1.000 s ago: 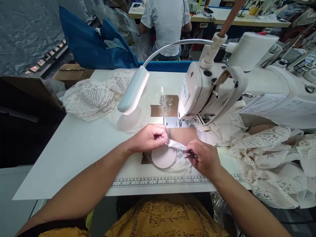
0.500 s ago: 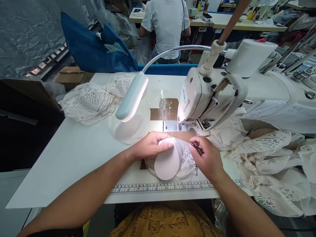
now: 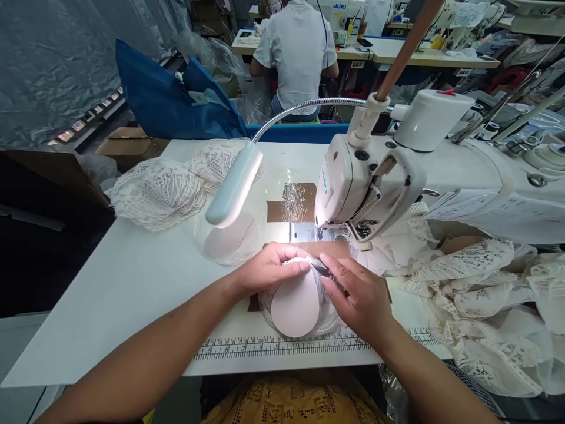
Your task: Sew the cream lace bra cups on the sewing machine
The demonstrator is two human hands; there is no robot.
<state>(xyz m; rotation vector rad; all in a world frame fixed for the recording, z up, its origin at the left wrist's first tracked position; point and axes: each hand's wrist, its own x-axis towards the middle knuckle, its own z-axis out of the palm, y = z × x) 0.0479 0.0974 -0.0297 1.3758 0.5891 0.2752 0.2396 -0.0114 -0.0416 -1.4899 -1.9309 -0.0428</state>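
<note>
My L hand pinches the far edge of a lace piece, thumb on top, other fingers curled at the far side. A smooth, pale rounded pad lies w/ it, just near of my L thumb, approx. mid-desk L–R, close to the near edge. My R hand grips a small dark tool btwn thumb & fingers; its tip is right by the lace edge, next to my L fingertips. Can't tell if it's cutting/touching.

Printed ruler strip runs along the desk's near edge, just near of the pad. White sewing machine stands far R of my hands, brown tape to its L. Lamp w/ bendy neck hangs over the desk, far L of my hands; sheer piece lies under it. Lace bundle at far L, bigger lace heap at R. Co-worker in white tee sits at the far side, back to me.
</note>
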